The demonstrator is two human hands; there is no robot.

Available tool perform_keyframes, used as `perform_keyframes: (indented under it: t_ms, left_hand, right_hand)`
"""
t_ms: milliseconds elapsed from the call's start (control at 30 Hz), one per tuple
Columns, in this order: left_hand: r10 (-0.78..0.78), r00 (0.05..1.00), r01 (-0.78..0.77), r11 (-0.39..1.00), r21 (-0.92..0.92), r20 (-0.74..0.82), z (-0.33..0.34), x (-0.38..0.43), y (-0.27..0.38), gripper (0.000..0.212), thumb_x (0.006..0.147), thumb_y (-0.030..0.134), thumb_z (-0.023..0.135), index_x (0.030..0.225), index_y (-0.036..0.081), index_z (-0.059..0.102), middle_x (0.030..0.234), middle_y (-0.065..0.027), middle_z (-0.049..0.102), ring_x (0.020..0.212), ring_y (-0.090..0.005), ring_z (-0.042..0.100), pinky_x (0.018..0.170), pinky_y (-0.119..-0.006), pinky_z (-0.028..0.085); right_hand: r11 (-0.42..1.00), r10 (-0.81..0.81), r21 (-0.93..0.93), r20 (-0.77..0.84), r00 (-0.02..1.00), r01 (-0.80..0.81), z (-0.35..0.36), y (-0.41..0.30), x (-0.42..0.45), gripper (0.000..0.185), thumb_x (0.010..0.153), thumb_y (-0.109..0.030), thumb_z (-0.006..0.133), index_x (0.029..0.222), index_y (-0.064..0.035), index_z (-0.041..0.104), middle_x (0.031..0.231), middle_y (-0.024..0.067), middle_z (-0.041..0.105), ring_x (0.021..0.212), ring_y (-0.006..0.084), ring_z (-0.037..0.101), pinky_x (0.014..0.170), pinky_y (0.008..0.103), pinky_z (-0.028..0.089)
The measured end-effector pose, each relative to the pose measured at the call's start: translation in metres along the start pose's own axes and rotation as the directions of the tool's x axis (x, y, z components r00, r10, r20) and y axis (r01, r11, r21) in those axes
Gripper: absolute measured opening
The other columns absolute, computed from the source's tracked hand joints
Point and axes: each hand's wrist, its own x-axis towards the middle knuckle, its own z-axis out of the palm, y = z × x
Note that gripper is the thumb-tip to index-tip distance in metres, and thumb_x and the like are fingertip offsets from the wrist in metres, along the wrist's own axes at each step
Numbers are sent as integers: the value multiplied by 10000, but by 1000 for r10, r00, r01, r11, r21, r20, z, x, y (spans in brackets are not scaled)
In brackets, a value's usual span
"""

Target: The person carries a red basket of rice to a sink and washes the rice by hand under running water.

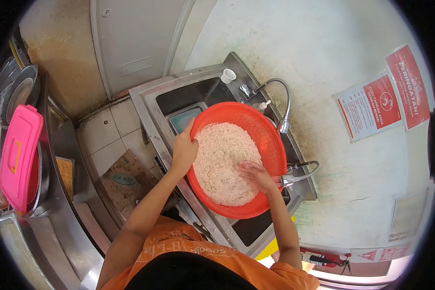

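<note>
A round red plastic colander with slotted walls is tilted over a stainless steel double sink. White rice grains cover its bottom and bank up towards its left side. My left hand grips the colander's left rim, with the thumb over the inside edge. Over on the right, my right hand rests its fingertips on the rice, fingers slightly spread and not closed on the colander. How the colander is supported from below is hidden.
Two flexible-neck taps, a far tap and a near tap, rise along the wall side. A white perforated cup and a pump bottle stand behind. Left is a steel counter with a pink lid. Cardboard covers floor tiles.
</note>
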Motion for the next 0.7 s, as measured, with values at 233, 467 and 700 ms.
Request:
perform_keyframes:
  t_ms: [233, 467, 700]
  left_hand:
    - [-4, 1000, 4, 1000, 6, 9, 1, 1, -5, 603, 682, -28, 485, 1274, 80, 445, 795, -289, 584, 746, -395, 596, 692, -425, 465]
    - [-4, 1000, 4, 1000, 25, -6, 1, 1, -5, 595, 679, -22, 485, 1265, 81, 457, 825, -287, 592, 763, -387, 604, 705, -424, 468]
    - [1, 1000, -1, 1000, -13, -6, 3, 1, -6, 593, 674, -19, 488, 1257, 89, 467, 851, -275, 599, 791, -380, 604, 730, -419, 468]
  right_hand:
    - [918, 82, 393, -38, 996, -60, 1, -3, -48, 437, 923, -295, 446, 1255, -15, 398, 1229, 165, 484, 1112, 301, 504, 930, 395, 431]
    - [823, -16, 555, -190, 982, 121, 9, 8, -61, 433, 926, -273, 431, 1234, 30, 400, 1234, 191, 468, 1142, 298, 469, 977, 385, 393]
    - [865, -173, 379, -389, 905, 329, -14, 45, -56, 365, 907, -133, 432, 1212, 65, 393, 1252, 187, 443, 1143, 299, 460, 989, 379, 382]
